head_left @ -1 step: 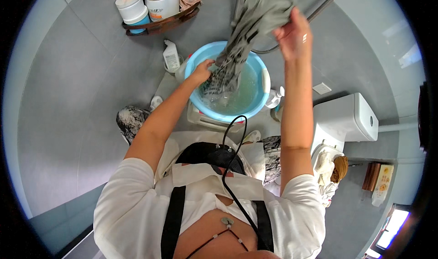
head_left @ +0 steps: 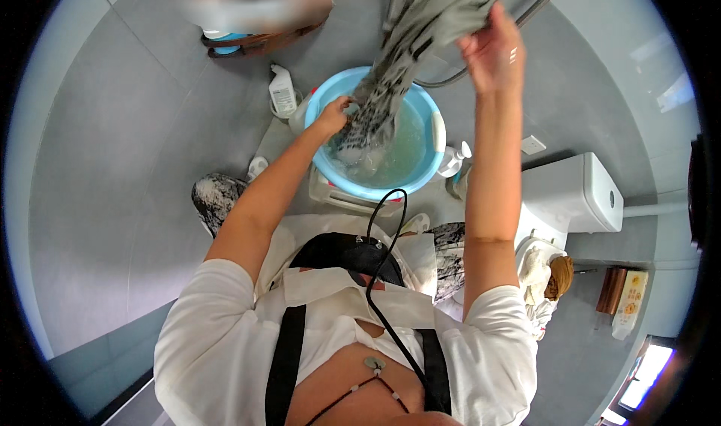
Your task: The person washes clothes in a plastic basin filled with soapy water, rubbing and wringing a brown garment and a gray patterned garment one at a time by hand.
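Note:
A wet grey garment with a black pattern (head_left: 398, 66) hangs stretched from the top of the view down into a light blue basin (head_left: 323, 174). My right hand (head_left: 496, 54) is raised high to the right of the basin, its fingers closed on the garment's upper edge. Over the basin's left side, my left hand (head_left: 334, 117) pinches the garment lower down. The lower end of the cloth dips into cloudy water (head_left: 409, 148). Folds of cloth partly hide the fingertips of my left hand.
The basin rests on a pale stool (head_left: 330, 197). A white bottle (head_left: 282, 92) stands to its left, a white pump bottle (head_left: 453, 159) to its right. A corner shelf (head_left: 263, 45) holds tubs. A toilet (head_left: 571, 193) stands at right. A black cable (head_left: 372, 276) hangs before me.
My right hand has shifted slightly right and up, drawing the garment's upper part with it. My left hand stays nearly where it was, at the basin's left side.

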`<action>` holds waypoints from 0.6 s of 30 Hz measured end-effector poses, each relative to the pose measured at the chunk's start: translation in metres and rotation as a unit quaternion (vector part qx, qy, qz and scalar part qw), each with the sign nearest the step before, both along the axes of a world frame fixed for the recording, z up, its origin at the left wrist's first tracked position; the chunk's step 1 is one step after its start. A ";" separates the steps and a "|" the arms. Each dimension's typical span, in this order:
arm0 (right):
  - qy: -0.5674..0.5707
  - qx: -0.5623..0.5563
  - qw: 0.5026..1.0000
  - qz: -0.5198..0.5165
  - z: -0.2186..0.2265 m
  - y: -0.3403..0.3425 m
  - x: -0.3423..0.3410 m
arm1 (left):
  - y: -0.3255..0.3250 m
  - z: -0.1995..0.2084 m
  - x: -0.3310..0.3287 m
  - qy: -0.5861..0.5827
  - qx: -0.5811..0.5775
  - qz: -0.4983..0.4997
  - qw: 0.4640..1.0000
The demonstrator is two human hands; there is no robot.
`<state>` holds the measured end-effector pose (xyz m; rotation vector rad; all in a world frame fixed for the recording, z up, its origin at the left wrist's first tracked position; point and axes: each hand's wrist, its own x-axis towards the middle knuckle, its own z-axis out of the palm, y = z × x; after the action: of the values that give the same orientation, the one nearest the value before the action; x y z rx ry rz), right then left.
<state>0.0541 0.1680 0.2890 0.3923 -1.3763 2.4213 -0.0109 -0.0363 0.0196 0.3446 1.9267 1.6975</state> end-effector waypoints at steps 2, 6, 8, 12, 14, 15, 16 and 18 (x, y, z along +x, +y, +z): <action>0.063 -0.001 0.998 0.018 0.037 -0.010 0.001 | -0.002 0.014 0.003 -0.071 0.033 0.029 0.997; 0.090 -0.009 0.996 -0.013 0.075 -0.023 0.007 | 0.009 0.022 0.009 -0.181 0.080 0.087 0.976; 0.087 -0.016 0.996 -0.020 0.076 -0.032 0.011 | 0.012 0.022 0.010 -0.205 0.095 0.104 0.969; 0.035 0.021 0.999 -0.006 0.031 -0.015 0.001 | 0.005 0.009 0.008 -0.255 0.160 0.158 0.940; -0.015 0.009 0.999 -0.038 0.007 -0.012 0.003 | 0.005 0.000 0.003 -0.287 0.221 0.139 0.922; -0.034 -0.001 0.998 -0.046 -0.005 -0.012 0.008 | 0.004 -0.004 0.001 -0.301 0.253 0.119 0.912; -0.054 -0.012 0.997 -0.054 -0.019 -0.011 0.012 | 0.004 -0.008 0.000 -0.314 0.285 0.099 0.900; -0.120 0.005 0.991 -0.054 -0.064 0.005 0.016 | 0.003 -0.009 0.003 -0.349 0.333 0.109 0.869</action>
<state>0.0697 0.1734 0.2248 0.0249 -1.4648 2.4343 -0.0083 -0.0335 0.0103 -0.2447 0.8469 2.2036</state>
